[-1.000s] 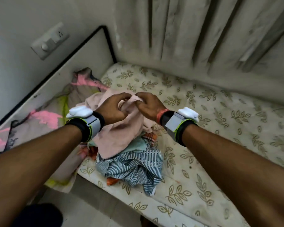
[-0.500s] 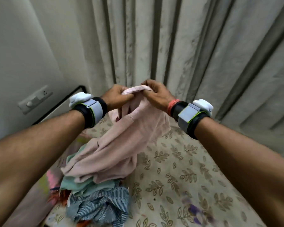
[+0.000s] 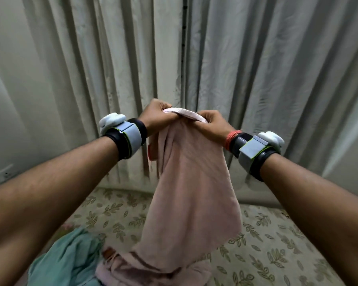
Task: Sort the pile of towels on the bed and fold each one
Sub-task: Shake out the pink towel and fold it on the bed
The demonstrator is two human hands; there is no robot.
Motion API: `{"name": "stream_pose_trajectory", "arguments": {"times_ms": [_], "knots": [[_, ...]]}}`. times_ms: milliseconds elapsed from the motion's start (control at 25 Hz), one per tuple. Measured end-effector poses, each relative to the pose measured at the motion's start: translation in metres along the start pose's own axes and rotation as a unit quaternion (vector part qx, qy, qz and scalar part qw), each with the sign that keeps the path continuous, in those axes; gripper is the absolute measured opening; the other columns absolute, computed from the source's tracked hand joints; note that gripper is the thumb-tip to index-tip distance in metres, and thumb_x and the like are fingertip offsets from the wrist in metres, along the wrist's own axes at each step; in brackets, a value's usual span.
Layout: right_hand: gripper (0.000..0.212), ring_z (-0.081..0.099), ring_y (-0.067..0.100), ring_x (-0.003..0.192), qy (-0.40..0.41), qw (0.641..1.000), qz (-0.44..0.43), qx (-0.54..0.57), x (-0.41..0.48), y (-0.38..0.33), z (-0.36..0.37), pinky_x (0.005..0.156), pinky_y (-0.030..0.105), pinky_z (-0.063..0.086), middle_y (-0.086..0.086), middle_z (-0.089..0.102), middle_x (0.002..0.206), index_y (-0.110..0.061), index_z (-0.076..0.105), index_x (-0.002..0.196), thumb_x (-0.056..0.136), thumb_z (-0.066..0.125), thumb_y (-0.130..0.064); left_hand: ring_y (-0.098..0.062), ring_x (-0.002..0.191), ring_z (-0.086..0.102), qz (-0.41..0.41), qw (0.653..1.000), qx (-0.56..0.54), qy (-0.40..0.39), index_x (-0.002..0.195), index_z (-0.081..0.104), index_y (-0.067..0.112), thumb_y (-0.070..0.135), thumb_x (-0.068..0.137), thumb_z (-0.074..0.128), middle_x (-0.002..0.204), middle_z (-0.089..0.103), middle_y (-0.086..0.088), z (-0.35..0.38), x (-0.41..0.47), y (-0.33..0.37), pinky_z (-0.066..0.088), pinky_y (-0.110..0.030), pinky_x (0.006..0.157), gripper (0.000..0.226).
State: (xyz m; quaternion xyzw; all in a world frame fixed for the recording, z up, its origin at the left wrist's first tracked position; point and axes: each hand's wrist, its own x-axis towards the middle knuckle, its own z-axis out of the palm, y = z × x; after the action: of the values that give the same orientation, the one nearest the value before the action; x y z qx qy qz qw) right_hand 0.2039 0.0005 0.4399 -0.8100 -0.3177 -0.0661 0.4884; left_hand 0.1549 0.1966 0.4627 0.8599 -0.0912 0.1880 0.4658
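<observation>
A pale pink towel [image 3: 191,182] hangs in front of me, held up by its top hem. My left hand [image 3: 156,116] and my right hand [image 3: 212,125] both pinch that hem, close together at chest height. The towel's lower end still lies bunched on the bed [image 3: 262,240]. A teal towel [image 3: 71,261] lies crumpled at the lower left, beside the pink one's bottom end. The rest of the pile is out of view.
Grey-white curtains [image 3: 256,79] hang right behind the bed. The bed's sheet has a leaf print and stretches to the right. A wall with a switch plate [image 3: 0,175] is at the far left.
Both hands have lifted the pink towel up off the pile, from bed level to chest height. My view has tilted up, so the striped towel and the pile have dropped out of sight.
</observation>
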Motion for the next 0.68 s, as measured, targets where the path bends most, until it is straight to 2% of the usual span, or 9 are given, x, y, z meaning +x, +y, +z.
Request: {"name": "stream_pose_trajectory", "arguments": {"times_ms": [120,240,320,440,520,600,680], "knots": [[0.032,0.043,0.008,0.069,0.006,1.000,-0.005,-0.021,-0.015,0.001,-0.027,0.063,0.029,0.035,0.001,0.047,0.071,0.005,0.063,0.083,0.086,0.061,-0.027,-0.012,0.065,0.037,0.006,1.000,0.008,-0.010,0.063,0.058,0.001,0.034,0.068,0.061,0.064,0.039,-0.003,0.022,0.006,0.009,0.027,-0.031,0.060,0.034],[0.023,0.041,0.008,0.067,0.010,0.999,-0.012,-0.041,-0.025,0.006,-0.041,0.062,0.029,0.033,0.000,0.044,0.068,-0.003,0.059,0.073,0.094,0.062,-0.014,-0.013,0.065,0.037,0.008,1.000,0.007,-0.029,0.064,0.059,0.000,0.035,0.068,0.062,0.063,0.039,-0.002,0.039,0.007,0.012,0.028,-0.032,0.060,0.035],[0.025,0.042,0.008,0.067,0.015,0.999,-0.010,-0.042,-0.029,0.011,-0.045,0.063,0.030,0.034,-0.001,0.045,0.069,-0.003,0.059,0.075,0.092,0.061,-0.021,-0.013,0.064,0.037,0.015,0.999,0.004,-0.036,0.063,0.057,0.001,0.044,0.063,0.063,0.063,0.039,-0.003,0.046,0.007,0.014,0.027,-0.032,0.059,0.044],[0.040,0.043,0.007,0.069,0.036,0.998,0.004,-0.044,-0.033,0.015,-0.049,0.064,0.032,0.038,-0.004,0.046,0.070,0.000,0.062,0.083,0.087,0.057,-0.039,-0.011,0.061,0.035,0.011,0.999,0.004,-0.049,0.059,0.047,0.016,0.050,0.061,0.063,0.061,0.038,0.001,0.050,0.006,0.015,0.025,-0.028,0.055,0.037],[0.037,0.041,0.007,0.067,0.047,0.998,0.005,-0.036,-0.036,0.012,-0.053,0.062,0.031,0.037,-0.004,0.043,0.068,-0.001,0.059,0.078,0.091,0.059,-0.036,-0.012,0.060,0.037,0.010,0.998,0.035,-0.053,0.062,0.044,0.020,0.041,0.064,0.065,0.061,0.041,0.003,0.050,0.006,0.011,0.028,-0.028,0.055,0.030],[0.033,0.040,0.006,0.064,0.064,0.998,0.003,-0.025,-0.038,0.006,-0.057,0.060,0.027,0.036,-0.006,0.042,0.066,-0.005,0.056,0.071,0.095,0.061,-0.027,-0.017,0.065,0.048,-0.013,0.995,0.082,-0.054,0.070,0.051,0.016,0.029,0.063,0.058,0.066,0.052,-0.002,0.049,0.006,-0.002,0.039,-0.031,0.059,0.016],[0.029,0.041,0.005,0.063,0.099,0.995,0.008,-0.014,-0.038,0.003,-0.067,0.058,0.024,0.036,-0.007,0.044,0.065,-0.010,0.057,0.068,0.096,0.059,-0.019,-0.021,0.068,0.057,-0.057,0.993,0.090,-0.054,0.071,0.056,0.012,0.021,0.061,0.050,0.068,0.059,-0.007,0.046,0.002,-0.018,0.049,-0.036,0.063,0.015]]}}
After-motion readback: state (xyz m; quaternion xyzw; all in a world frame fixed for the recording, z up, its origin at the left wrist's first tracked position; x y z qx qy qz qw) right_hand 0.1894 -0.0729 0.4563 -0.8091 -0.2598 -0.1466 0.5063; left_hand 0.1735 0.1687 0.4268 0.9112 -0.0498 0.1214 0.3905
